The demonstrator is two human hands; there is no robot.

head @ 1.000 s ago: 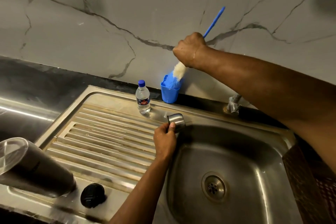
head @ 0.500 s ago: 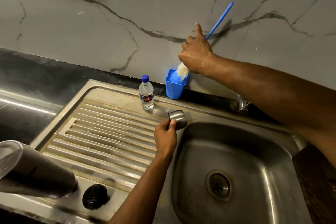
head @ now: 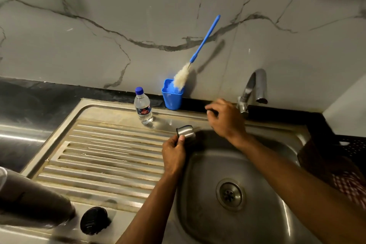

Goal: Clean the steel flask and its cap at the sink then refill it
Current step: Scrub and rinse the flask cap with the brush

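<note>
My left hand pinches the small steel cap over the sink's left rim, the cap lying on its side. My right hand hovers just right of the cap, fingers loosely curled and holding nothing, close to the tap. The steel flask lies on its side on the draining board at the lower left, mouth toward the left edge. A black round lid rests beside it. The blue-handled bottle brush stands in a blue cup against the wall.
A small plastic water bottle with a blue top stands on the draining board near the wall. The sink basin with its drain lies below my right arm. A dark counter runs along the left.
My right hand let go of the brush, left it in the blue cup, and dropped down beside the cap near the tap. My left hand kept hold of the cap.
</note>
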